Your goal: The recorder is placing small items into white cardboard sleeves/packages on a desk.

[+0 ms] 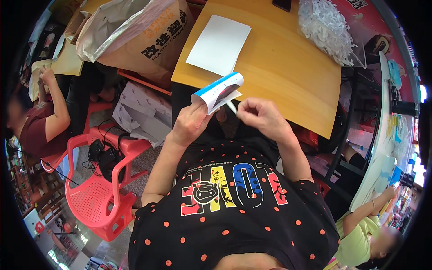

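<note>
My left hand [190, 124] is closed round the lower end of a curled printed card [218, 91], white with a blue edge and a dark picture on it. The card is bent over, held above my lap at the near edge of the table. Close on its right, my right hand [262, 118] is closed in a pinch, the fingertips at a short narrow white strip [231, 107]. The strip's upper end meets the card's lower edge; whether it is fixed to the card I cannot tell. Beyond the card a stack of white sheets [218, 44] lies on the table.
The wooden table [283, 76] bears a clear bin [327, 33] full of white plastic pieces and a dark phone [282, 4]. At left stand a large woven sack [135, 38] and a red plastic chair [96, 198] with black cables. Another person sits at each side.
</note>
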Motion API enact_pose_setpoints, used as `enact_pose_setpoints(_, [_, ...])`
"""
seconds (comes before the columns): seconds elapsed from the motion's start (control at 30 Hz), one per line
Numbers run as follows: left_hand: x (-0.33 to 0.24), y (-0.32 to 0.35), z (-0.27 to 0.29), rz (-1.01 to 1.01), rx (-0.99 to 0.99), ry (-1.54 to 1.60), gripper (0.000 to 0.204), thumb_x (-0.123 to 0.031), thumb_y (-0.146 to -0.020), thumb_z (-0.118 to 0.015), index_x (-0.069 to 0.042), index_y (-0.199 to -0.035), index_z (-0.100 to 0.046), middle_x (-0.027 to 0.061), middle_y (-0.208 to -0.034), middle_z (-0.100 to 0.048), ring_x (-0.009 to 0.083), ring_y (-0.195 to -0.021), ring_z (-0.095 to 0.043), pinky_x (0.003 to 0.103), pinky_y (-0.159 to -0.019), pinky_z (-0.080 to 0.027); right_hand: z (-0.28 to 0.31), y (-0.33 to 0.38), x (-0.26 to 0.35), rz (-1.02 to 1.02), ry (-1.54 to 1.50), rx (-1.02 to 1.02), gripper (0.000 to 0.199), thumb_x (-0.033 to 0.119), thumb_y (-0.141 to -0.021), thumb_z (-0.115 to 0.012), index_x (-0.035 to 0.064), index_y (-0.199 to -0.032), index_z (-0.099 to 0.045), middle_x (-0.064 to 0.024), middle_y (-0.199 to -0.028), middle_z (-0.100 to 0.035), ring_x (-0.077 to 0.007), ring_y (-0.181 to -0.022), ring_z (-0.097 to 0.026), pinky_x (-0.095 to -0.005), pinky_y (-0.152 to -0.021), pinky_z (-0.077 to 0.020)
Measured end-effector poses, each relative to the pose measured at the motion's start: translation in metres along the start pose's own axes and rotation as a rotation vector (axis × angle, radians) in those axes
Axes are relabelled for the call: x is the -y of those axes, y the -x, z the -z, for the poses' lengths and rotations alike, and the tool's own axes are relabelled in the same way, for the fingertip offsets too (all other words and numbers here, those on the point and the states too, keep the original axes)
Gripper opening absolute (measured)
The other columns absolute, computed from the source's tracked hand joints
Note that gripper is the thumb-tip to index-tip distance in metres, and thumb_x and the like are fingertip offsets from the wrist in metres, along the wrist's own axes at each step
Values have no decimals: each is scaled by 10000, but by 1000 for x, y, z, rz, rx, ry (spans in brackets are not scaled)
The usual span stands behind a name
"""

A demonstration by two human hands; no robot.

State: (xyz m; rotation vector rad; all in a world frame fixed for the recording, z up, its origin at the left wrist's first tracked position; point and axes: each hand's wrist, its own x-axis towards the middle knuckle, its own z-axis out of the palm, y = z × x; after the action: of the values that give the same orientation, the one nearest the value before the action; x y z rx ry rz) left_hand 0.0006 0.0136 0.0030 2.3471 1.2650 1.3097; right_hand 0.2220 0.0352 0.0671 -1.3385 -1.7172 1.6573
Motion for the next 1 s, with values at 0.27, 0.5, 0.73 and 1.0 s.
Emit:
enact_pose_setpoints(0.27, [5,-4,-5,46,34,-10,211,-12,-740,-734,41,-915,-627,149,-742,-633,295,-657,-648,335,-568,-522,25,35,48,285,-340,417,72,46,-830,-624,-7,-785,-605,1,-738,-560,-55,-651,-510,-219,-577,-403])
enact_pose_setpoints(0.5, [-23,-23,5,766,-196,985,196,-33,-908,-548,109,-1029,-610,170,-920,-678,232,-782,-693,297,-698,-571,231,-9,58,435,-93,-483,188,152,-836,-618,-3,-941,-635,9,-758,-592,-63,-638,-504,-196,-618,-403])
enact_pose_setpoints(0.73, [-8,-32,10,954,-369,1309,217,-111,-921,-545,77,-999,-619,182,-878,-683,236,-721,-700,290,-648,-588,295,-58,-11,403,1045,-1357,238,158,-795,-674,26,-991,-646,-145,-1026,-635,-301,-989,-584,-376,-857,-455])
enact_pose_setpoints(1.0, [-6,-39,-1,950,-450,1235,212,-126,-925,-554,68,-973,-627,178,-853,-685,230,-715,-702,282,-634,-586,25,-40,-4,473,-257,-580,28,11,-849,-649,5,-875,-657,19,-784,-597,-36,-761,-532,-181,-685,-429])
